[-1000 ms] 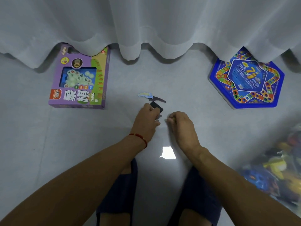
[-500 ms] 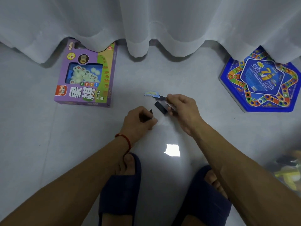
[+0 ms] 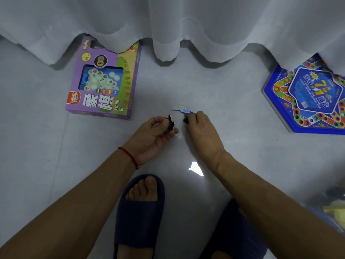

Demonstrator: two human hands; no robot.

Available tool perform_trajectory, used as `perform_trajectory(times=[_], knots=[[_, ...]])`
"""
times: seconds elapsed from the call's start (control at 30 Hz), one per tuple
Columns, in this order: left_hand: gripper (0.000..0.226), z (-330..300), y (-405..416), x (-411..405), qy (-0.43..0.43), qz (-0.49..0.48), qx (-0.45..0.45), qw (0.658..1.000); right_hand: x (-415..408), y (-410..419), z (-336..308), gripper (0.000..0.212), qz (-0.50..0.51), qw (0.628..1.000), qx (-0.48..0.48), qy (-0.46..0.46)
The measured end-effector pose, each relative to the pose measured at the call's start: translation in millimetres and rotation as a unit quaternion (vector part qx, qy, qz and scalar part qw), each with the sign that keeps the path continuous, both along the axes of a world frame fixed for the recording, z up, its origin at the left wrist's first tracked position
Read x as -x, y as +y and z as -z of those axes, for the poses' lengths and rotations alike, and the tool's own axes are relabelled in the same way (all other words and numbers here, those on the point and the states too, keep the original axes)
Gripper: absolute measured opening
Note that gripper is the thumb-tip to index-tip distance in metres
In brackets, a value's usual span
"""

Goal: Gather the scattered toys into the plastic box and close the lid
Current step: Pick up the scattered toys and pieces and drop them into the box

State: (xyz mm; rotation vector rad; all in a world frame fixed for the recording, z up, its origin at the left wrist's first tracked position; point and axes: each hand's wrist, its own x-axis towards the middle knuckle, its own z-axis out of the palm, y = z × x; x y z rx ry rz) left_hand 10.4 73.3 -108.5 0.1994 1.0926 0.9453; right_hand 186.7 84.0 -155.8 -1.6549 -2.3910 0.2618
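Pale grey floor tiles (image 3: 214,86) fill the view, with a white curtain (image 3: 168,25) hanging along the far edge and draping over two game sets. At far left lies a purple chess box (image 3: 104,81), its window showing round pale pieces; at far right a blue hexagonal board game (image 3: 308,98), partly under the curtain. Two dark blue slippers (image 3: 139,212) stand near the bottom, a foot in the left one. At the lower right edge something yellow shows, too blurred to name.

Both forearms reach forward over the floor. The left hand (image 3: 151,135), a red cord at its wrist, is turned palm-up with fingers curled, pinching a small dark jagged piece (image 3: 170,123) held upright above the floor. The right hand (image 3: 199,128), knuckles up, has its fingertips curled down on a small dark piece at the floor, mostly hidden. Just beyond those fingertips lies a flat light-blue and yellow cut-out piece (image 3: 180,107), long axis running left to right, its dark narrow end pointing right, toward the right hand.
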Motion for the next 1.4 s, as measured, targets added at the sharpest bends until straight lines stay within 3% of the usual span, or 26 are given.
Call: perform_trajectory(times=[0.07,0.1,0.17,0.2,0.23,0.33,0.37,0.4,0.43,0.5,0.53,0.6,0.67,0.7,0.77,0.83,0.9,0.97,1.07,1.17,1.23,1.33,1.4], knots=[[0.007,0.4,1.7,2.2,-0.023,0.001,-0.009,1.0,-1.0,0.4,-4.9,0.017,0.031,0.997,0.051,0.042],[0.008,0.3,3.0,3.5,-0.037,0.002,-0.013,0.999,-2.5,1.1,-10.3,0.017,0.073,0.988,0.086,0.108],[0.007,-1.7,5.9,6.3,-0.07,0.012,-0.015,0.997,-4.7,2.2,-22.2,0.02,0.19,0.935,0.146,0.261],[0.006,-3.7,7.2,7.6,-0.087,0.022,-0.013,0.996,-6.8,3.6,-27.3,0.02,0.25,0.885,0.181,0.349],[0.004,-4.9,8.9,9.1,-0.095,0.033,-0.012,0.995,-8.7,5.8,-33.2,0.023,0.303,0.808,0.231,0.448],[0.006,-6.0,15.8,8.9,-0.096,0.059,-0.007,0.994,-15.4,12.4,-46.6,0.023,0.366,0.5,0.376,0.689],[0.009,-5.3,18.8,8.2,-0.086,0.064,0.002,0.994,-18.9,15.3,-45.9,0.023,0.361,0.441,0.394,0.722],[0.013,-4.9,22.6,7.7,-0.07,0.069,0.011,0.995,-21.5,18.1,-46.1,0.024,0.352,0.408,0.4,0.741],[0.017,-4.4,26.6,7.2,-0.054,0.077,0.019,0.995,-22.7,21.4,-47.2,0.024,0.34,0.4,0.403,0.749],[0.023,-4.7,34.8,4.5,-0.017,0.104,0.024,0.994,-22.4,27.5,-50.8,0.026,0.333,0.442,0.399,0.731],[0.025,-5.2,39.2,1.6,0.002,0.114,0.028,0.993,-22.0,30.7,-51.6,0.028,0.332,0.495,0.392,0.7],[0.031,-4.6,47.3,-5.6,0.072,0.126,0.042,0.989,-21.5,33.6,-51.2,0.035,0.311,0.668,0.337,0.586],[0.036,-1.6,54.5,-11.0,0.243,0.162,-0.011,0.956,-22.5,32.1,-43.0,0.029,0.228,0.855,0.24,0.4],[0.036,2.1,57.1,-11.8,0.37,0.204,-0.074,0.903,-23.2,29.3,-38.5,0.026,0.18,0.917,0.191,0.3],[0.036,10.2,60.5,-11.3,0.578,0.29,-0.196,0.737,-21.2,23.0,-32.2,0.033,0.129,0.971,0.144,0.144],[0.034,15.3,62.0,-12.8,0.669,0.322,-0.252,0.621,-15.7,17.3,-24.1,0.033,0.112,0.983,0.138,0.05],[0.03,18.6,64.1,-16.6,0.711,0.344,-0.279,0.546,-10.2,14.4,-15.5,0.029,0.116,0.985,0.124,-0.008],[0.036,20.7,66.8,-20.0,0.718,0.366,-0.291,0.516,-8.3,14.2,-13.7,0.031,0.143,0.979,0.138,-0.046],[0.046,22.8,66.6,-19.9,0.708,0.42,-0.28,0.495,-15.0,10.4,-20.2,0.03,0.172,0.956,0.236,-0.038],[0.054,27.6,58.5,-20.6,0.721,0.474,-0.321,0.39,-29.6,-3.3,-24.2,0.029,0.2,0.931,0.304,0.011],[0.053,24.5,51.8,-24.1,0.724,0.492,-0.343,0.34,-40.2,-16.5,-29.5,0.029,0.219,0.917,0.33,0.051],[0.048,17.4,36.4,-35.2,0.734,0.495,-0.341,0.317,-53.7,-38.0,-48.4,0.034,0.281,0.864,0.37,0.195],[0.049,15.2,23.0,-43.2,0.737,0.488,-0.336,0.325,-60.6,-52.7,-67.2,0.027,0.337,0.782,0.396,0.342]])
